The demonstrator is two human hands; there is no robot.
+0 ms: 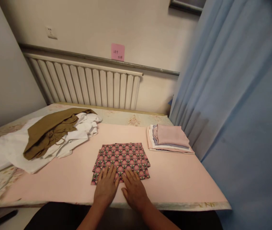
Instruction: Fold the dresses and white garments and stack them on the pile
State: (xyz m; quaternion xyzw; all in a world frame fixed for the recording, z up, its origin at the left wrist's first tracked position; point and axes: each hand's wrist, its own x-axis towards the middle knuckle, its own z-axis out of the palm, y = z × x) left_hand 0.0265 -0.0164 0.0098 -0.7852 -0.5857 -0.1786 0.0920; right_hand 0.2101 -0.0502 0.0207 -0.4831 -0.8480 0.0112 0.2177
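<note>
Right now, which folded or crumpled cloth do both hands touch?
The folded cloth with pink flowers: the left hand and right hand rest on it. The crumpled brown cloth and white cloth, at left, and folded pastel cloths, at right, lie untouched.

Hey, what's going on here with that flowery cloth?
Someone's left hand and right hand are resting, palms down, side by side on the near part of a folded flowery cloth. The cloth lies on a pink sheet. Farther right sits a neat stack of folded fabric. Over on the left, a brown garment lies loosely on top of rumpled white fabric.
</note>
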